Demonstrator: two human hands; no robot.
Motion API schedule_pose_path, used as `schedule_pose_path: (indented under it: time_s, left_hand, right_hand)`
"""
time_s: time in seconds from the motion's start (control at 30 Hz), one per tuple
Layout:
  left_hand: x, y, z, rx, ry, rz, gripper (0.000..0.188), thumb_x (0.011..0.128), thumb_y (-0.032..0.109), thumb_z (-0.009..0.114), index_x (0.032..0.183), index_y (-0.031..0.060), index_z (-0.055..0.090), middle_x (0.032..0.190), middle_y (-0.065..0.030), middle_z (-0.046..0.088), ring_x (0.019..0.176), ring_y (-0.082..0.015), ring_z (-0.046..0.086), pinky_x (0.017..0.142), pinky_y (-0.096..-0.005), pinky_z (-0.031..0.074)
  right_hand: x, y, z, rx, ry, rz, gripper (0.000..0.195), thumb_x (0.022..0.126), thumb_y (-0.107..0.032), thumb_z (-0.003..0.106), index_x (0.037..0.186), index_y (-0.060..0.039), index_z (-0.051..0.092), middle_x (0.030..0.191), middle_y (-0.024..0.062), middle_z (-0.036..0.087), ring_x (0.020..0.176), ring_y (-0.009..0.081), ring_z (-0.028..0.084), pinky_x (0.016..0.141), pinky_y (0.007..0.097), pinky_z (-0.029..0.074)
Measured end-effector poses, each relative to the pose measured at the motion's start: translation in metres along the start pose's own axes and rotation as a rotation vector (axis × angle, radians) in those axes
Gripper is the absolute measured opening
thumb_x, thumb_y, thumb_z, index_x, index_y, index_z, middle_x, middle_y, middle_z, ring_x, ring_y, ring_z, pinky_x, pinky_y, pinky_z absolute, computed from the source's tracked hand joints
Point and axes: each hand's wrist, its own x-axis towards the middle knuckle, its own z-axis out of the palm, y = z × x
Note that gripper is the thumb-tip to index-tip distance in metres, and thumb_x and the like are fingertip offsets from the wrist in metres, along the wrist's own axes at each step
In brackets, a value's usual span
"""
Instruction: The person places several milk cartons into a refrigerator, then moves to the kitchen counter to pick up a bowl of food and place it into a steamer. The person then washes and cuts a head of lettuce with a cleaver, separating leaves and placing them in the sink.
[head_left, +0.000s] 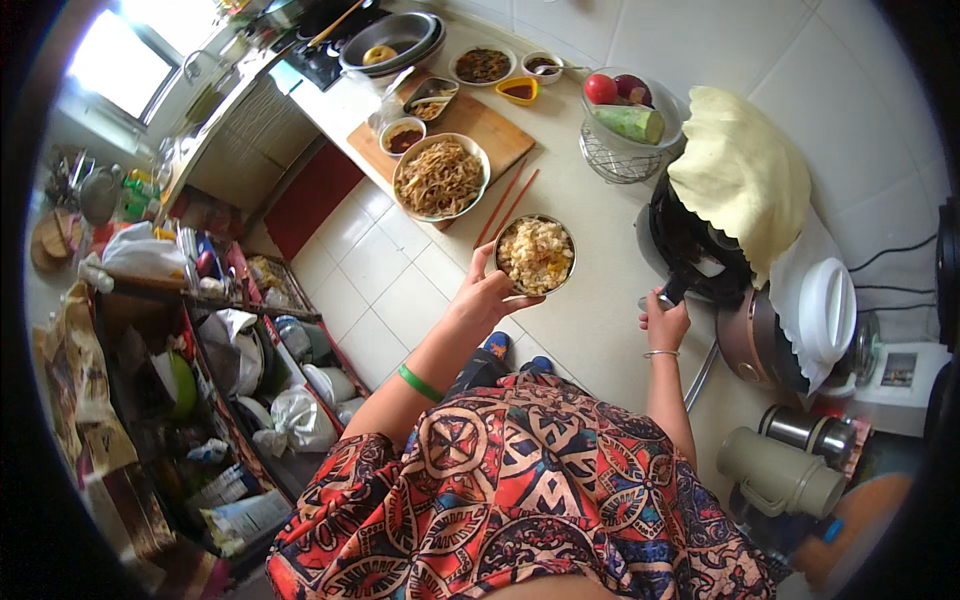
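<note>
My left hand holds up a small metal-rimmed bowl of rice over the counter's front edge, thumb and fingers at its side. The rice has yellowish bits in it. To the right, my right hand is closed around the handle of a black air fryer. A small shiny metal piece shows beside those fingers; what it is I cannot tell. A pale yellow wavy-edged cover drapes over the air fryer. A pair of red chopsticks lies on the counter just beyond the bowl.
A bowl of noodles sits at the edge of a wooden cutting board. Behind are a dish of dark food and a vegetable bowl on a wire stand. A brown rice cooker and beige jug stand right; a cluttered shelf left.
</note>
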Motion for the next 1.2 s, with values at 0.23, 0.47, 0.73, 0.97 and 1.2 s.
schedule_pose_path:
  time_s: [0.23,0.47,0.73,0.97,1.2]
  left_hand:
    - [-0.063,-0.019,-0.015,-0.141,0.09,0.034,0.05,0.085,-0.006,0.041,0.129,0.0147,0.03,0.133,-0.0229,0.045,0.114,-0.0408,0.059,0.092,-0.0519,0.055]
    - [-0.134,-0.03,-0.014,-0.181,0.131,0.06,0.047,0.087,-0.002,0.045,0.128,0.0142,0.03,0.13,-0.0251,0.047,0.111,-0.0397,0.061,0.095,-0.0475,0.055]
    - [-0.178,0.011,-0.059,-0.167,0.201,0.13,0.043,0.09,0.002,0.042,0.13,0.0099,0.028,0.129,-0.0203,0.05,0.111,-0.0328,0.062,0.094,-0.0438,0.056]
    - [-0.19,0.131,-0.2,-0.24,0.24,0.209,0.051,0.085,0.0,0.043,0.133,0.0098,0.027,0.137,-0.0196,0.042,0.122,-0.036,0.054,0.095,-0.0496,0.054]
    - [-0.214,0.329,-0.4,-0.237,0.278,0.283,0.055,0.084,-0.003,0.044,0.133,0.0111,0.024,0.133,-0.0223,0.041,0.12,-0.0381,0.053,0.095,-0.0557,0.052]
  right_hand:
    - [-0.01,0.014,-0.014,0.017,-0.058,-0.007,0.026,0.084,-0.02,0.071,0.093,0.0004,0.059,0.069,0.0083,0.067,0.047,0.0138,0.063,0.039,0.0269,0.051]
    - [-0.029,0.017,-0.034,0.055,-0.104,-0.01,0.025,0.086,-0.017,0.071,0.097,-0.0002,0.055,0.073,0.0088,0.065,0.047,0.0153,0.062,0.036,0.0272,0.05]
    - [-0.038,0.019,-0.024,0.044,-0.02,-0.019,0.025,0.085,-0.015,0.068,0.099,0.002,0.056,0.077,0.0132,0.066,0.046,0.0185,0.063,0.033,0.0287,0.049]
    - [-0.061,-0.01,0.05,-0.1,0.236,-0.064,0.036,0.084,-0.026,0.068,0.101,0.0042,0.055,0.071,0.0137,0.066,0.046,0.0189,0.064,0.036,0.031,0.052]
    - [-0.134,-0.075,0.258,0.26,0.961,0.511,0.057,0.081,-0.023,0.074,0.121,0.0044,0.044,0.096,0.0183,0.062,0.057,0.0226,0.062,0.046,0.0295,0.053]
